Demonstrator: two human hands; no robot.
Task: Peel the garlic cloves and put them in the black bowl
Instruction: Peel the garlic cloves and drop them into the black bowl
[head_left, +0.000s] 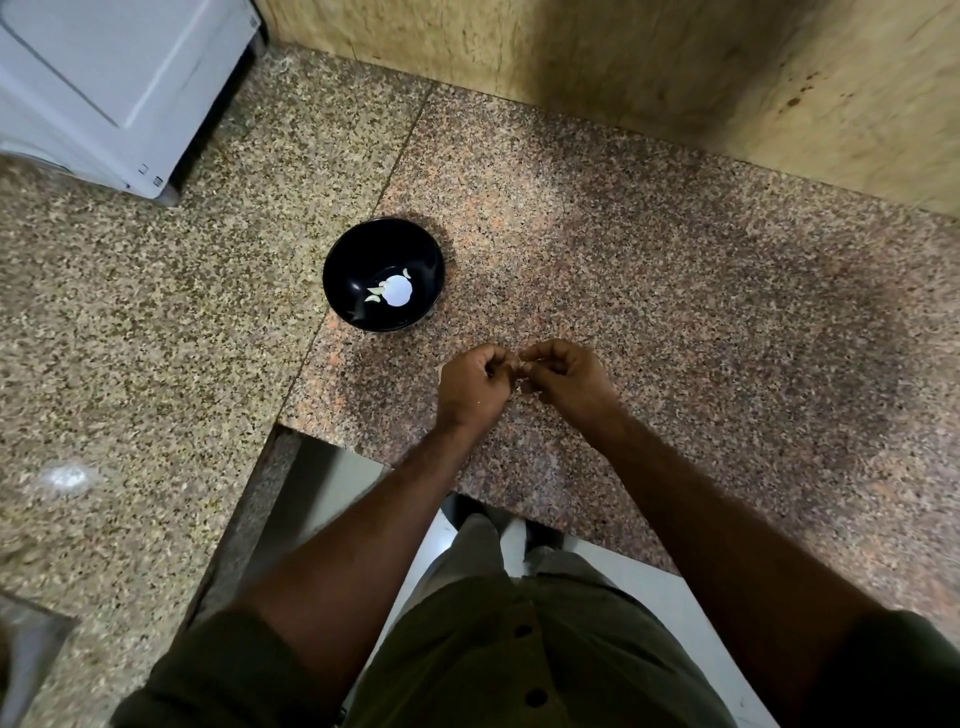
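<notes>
Garlic clove (521, 370), small and pale, mostly hidden, pinched between curled fingertips of left hand (475, 387) and right hand (563, 379), held over the speckled granite counter (675, 312) just near-right of the black bowl (383, 275). Bowl is round and glossy, with a few pale peeled cloves (375, 294) at its bottom. White appliance (104, 88), smooth-paneled, sits well beyond the bowl, far-left.

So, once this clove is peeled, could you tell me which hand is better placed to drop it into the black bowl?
Probably the left. The left hand sits on the black bowl's side, and the right hand would have to cross over it. Both pinch the garlic clove between them.
</notes>
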